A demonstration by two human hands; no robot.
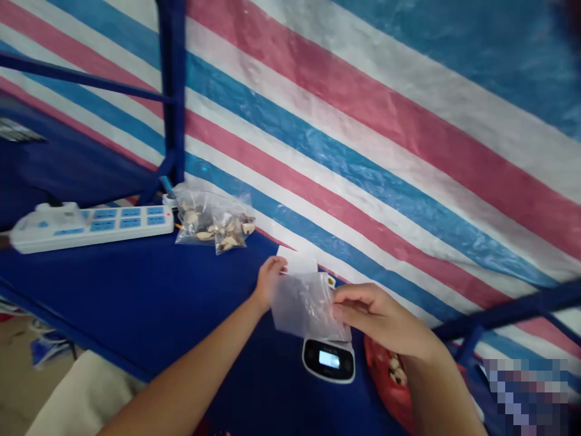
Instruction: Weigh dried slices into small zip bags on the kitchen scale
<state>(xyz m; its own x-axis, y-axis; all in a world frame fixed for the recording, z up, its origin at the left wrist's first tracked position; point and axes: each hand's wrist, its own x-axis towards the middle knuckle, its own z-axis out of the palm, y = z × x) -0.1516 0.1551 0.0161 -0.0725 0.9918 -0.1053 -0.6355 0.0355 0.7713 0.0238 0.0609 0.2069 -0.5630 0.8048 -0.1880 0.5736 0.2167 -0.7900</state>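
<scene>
A thin clear plastic bag [308, 306] is stretched between my two hands, over the back of a small digital scale [327, 361] with a lit display. My left hand [269, 284] is closed at the bag's upper left corner, its fingertips against a white sheet [297, 261] behind. My right hand [379, 315] pinches the bag's right edge between thumb and fingers. The bag looks flat, with nothing visible inside. Beneath my right forearm, partly hidden, lies a red bag [379, 369] with pale and dark slices showing in its opening.
Clear bags of dried slices [213, 224] lie at the back of the blue table [181, 290]. A white power strip [131, 223] is at the left. Blue metal posts [172, 91] and a striped tarp [318, 139] stand behind. The lower right corner is pixelated.
</scene>
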